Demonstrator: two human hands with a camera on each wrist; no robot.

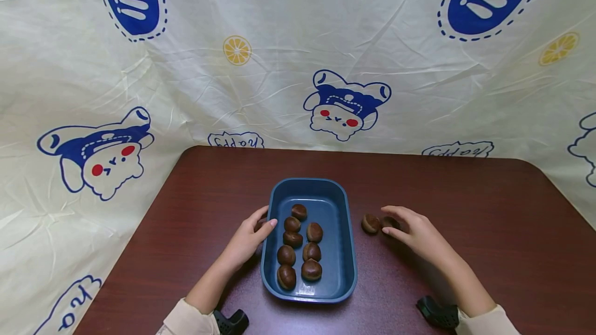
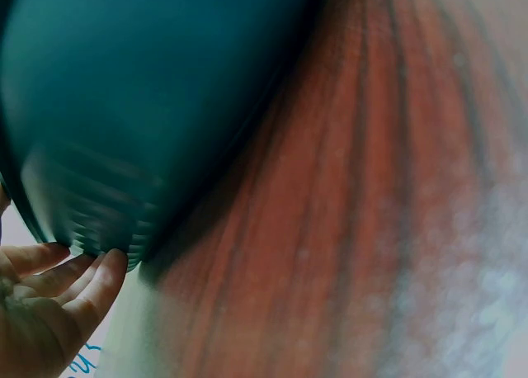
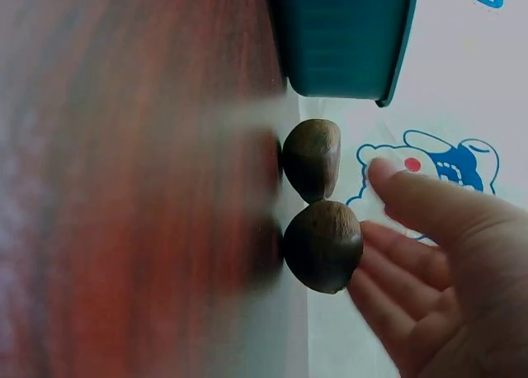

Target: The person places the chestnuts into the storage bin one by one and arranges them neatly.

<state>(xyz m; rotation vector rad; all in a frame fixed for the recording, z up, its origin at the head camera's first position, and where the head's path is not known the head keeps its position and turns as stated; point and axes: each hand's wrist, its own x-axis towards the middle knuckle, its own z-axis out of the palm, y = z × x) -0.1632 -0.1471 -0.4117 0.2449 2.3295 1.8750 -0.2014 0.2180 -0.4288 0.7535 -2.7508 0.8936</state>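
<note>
A blue rectangular tray (image 1: 348,252) holds several brown chestnuts (image 1: 311,270) in two rough columns. At its left side, my left hand (image 1: 251,234) grips the rim, thumb over the edge and the other fingers (image 2: 103,291) against the outer wall. Two more chestnuts lie on the table to the right of the tray, touching each other: a left one (image 1: 370,224) and a right one (image 3: 322,246). My right hand (image 1: 416,230) is around the right one, partly covering it in the head view. In the right wrist view its thumb (image 3: 412,196) stands apart from that chestnut, while the fingertips lie beside it.
Everything stands on a dark reddish-brown table (image 1: 223,180) with rounded far corners. Behind and to the left hangs a pale sheet (image 1: 279,97) printed with cartoon figures. A black wrist device (image 1: 437,313) sits below the right hand, and another (image 1: 231,322) below the left.
</note>
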